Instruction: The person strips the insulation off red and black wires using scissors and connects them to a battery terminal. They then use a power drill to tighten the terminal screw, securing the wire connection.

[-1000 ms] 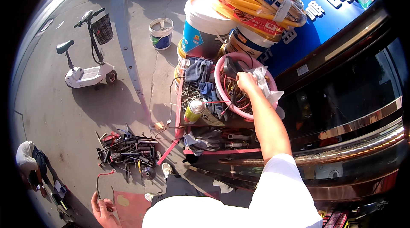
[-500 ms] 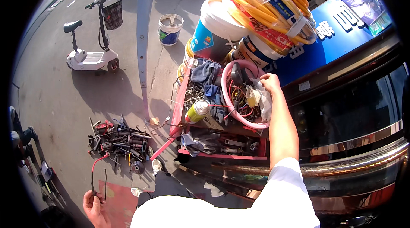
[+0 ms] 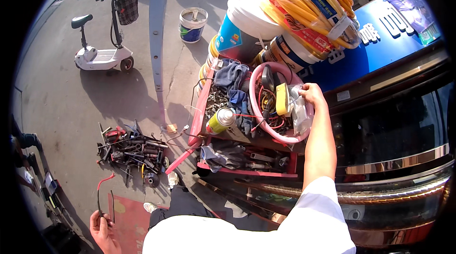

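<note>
My left hand point(image 3: 105, 234) is closed around a short cable point(image 3: 99, 197) with a red end and a black end, held low at the left. At the right, my right hand point(image 3: 313, 95) reaches over a round pink basin point(image 3: 255, 111), its fingers pinching the top of a clear plastic bag point(image 3: 300, 117). Beside the bag a yellow block-shaped thing point(image 3: 282, 99) leans in the basin. Red, yellow and black wires and a dark rounded object point(image 3: 268, 78) lie there too; the bag's contents are hard to make out.
Left of the basin are blue cloth gloves point(image 3: 232, 73), loose metal parts and a spray can point(image 3: 220, 121). A red drawer point(image 3: 251, 174) with tools sits below. A tool pile point(image 3: 133, 154) lies on the ground. Buckets point(image 3: 237, 28) carry coiled yellow hose point(image 3: 304, 2). A white scooter point(image 3: 104, 58) stands far left.
My right hand still grips the plastic bag. The yellow block is more upright and shows more clearly beside it. The view has shifted slightly, and my left hand keeps the cable.
</note>
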Tool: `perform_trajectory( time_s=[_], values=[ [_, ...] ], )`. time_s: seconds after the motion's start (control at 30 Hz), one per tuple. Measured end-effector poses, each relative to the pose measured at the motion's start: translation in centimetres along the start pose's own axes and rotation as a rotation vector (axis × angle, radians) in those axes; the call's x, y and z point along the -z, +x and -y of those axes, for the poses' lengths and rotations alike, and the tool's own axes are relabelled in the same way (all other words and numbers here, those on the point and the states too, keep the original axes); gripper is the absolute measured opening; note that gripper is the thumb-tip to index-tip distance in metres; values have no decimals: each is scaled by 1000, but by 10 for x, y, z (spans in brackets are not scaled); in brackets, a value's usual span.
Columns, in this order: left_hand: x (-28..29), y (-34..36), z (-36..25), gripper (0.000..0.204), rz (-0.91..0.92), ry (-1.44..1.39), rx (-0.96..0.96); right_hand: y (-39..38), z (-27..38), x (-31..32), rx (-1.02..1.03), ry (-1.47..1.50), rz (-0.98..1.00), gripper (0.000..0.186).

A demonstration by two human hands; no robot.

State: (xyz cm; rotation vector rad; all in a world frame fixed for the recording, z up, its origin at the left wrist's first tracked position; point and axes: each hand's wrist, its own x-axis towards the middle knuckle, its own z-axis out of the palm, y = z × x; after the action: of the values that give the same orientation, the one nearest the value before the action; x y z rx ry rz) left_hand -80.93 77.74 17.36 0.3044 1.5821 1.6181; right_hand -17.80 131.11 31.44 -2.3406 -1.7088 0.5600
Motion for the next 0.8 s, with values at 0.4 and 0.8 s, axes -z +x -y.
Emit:
perform_trajectory(
  time_s=[0.4, 0.8],
  values=[
    [-33, 11, -12, 25, 41, -11, 21, -32, 87, -94, 100, -611, 47, 32],
    [4, 5, 11, 26, -17, -78, 16, -47, 48, -29, 12, 640, -273, 26]
  ],
)
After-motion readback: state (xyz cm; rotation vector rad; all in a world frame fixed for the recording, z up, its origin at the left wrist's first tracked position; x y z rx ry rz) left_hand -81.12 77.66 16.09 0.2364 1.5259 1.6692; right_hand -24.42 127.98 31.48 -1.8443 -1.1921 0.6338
